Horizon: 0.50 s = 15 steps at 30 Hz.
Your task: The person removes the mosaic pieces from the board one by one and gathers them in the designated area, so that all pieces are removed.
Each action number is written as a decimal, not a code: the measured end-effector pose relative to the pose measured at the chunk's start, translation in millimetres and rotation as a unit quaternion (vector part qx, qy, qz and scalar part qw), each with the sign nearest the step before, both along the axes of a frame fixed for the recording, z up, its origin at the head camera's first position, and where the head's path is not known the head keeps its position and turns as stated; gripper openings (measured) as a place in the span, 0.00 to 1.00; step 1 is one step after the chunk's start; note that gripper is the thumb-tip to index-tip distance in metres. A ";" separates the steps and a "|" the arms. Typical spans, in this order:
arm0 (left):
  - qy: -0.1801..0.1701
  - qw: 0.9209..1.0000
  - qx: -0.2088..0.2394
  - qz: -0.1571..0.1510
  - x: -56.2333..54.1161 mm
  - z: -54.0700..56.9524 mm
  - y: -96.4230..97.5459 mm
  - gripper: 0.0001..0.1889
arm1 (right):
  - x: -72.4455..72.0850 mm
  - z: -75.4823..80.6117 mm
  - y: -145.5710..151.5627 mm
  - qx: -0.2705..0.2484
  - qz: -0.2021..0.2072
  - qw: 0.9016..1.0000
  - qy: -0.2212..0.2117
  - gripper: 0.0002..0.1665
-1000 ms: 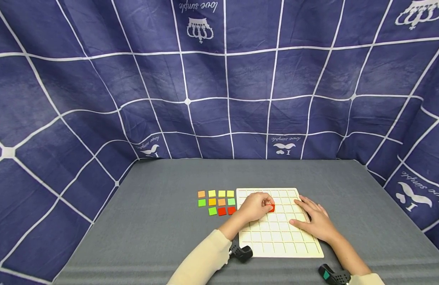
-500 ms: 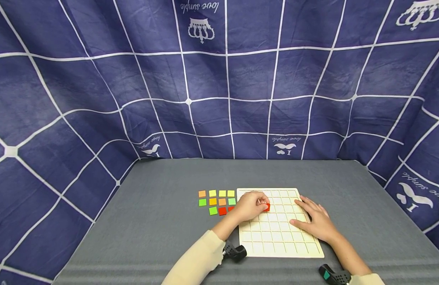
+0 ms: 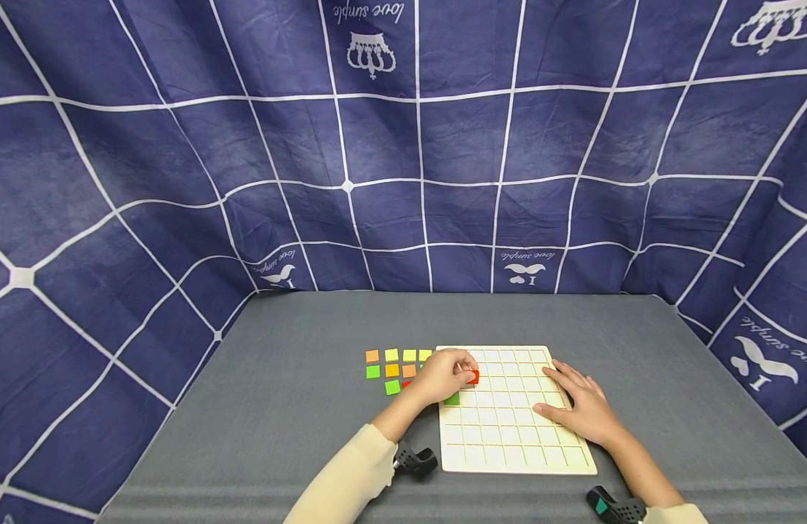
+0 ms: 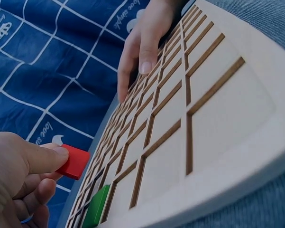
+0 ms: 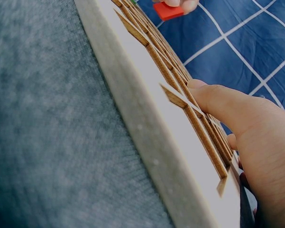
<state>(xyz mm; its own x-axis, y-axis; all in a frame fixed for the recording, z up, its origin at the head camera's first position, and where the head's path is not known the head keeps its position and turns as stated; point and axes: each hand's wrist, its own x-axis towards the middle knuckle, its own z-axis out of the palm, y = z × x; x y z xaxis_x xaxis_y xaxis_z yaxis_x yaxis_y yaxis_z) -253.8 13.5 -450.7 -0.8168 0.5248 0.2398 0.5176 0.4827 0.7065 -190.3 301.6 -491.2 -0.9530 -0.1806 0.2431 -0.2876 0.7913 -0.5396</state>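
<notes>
Between thumb and fingers, my left hand [image 3: 442, 377] pinches a red square tile [image 4: 76, 162], held above the left part of a pale wooden grid board [image 3: 495, 457]. Just below that hand, a green tile [image 4: 96, 207] sits in a cell along the board's left side. My right hand [image 3: 581, 407] lies with fingers spread on the board's right edge. Its thumb [image 5: 218, 99] touches the grid in the right wrist view.
Left of the board lie several loose tiles in rows, among them an orange tile [image 3: 372, 356], a yellow tile [image 3: 391, 354] and a green tile [image 3: 393, 387]. My left hand and forearm cover some of them. A blue checked curtain [image 3: 377, 145] hangs behind the grey table [image 3: 298, 407].
My left hand has moved left across the board with the red tile, uncovering the green tile on the board and covering some loose tiles. The right hand has stayed put.
</notes>
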 end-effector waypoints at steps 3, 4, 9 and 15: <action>-0.004 1.000 -0.001 0.001 0.6 0.4 -3.8 0.03 | 0.1 0.3 0.2 0.001 0.000 1.000 -0.001 0.47; -0.005 1.000 -0.003 0.002 0.8 0.7 -5.0 0.03 | 0.1 0.3 0.3 0.001 0.000 1.000 -0.002 0.47; -0.003 1.000 0.000 -0.002 1.3 2.2 -10.1 0.02 | 0.4 0.7 0.2 -0.001 0.000 1.000 -0.003 0.47; 0.003 1.000 -0.004 0.002 -1.3 2.0 -17.0 0.02 | 0.2 0.7 0.1 -0.002 0.000 1.000 -0.002 0.47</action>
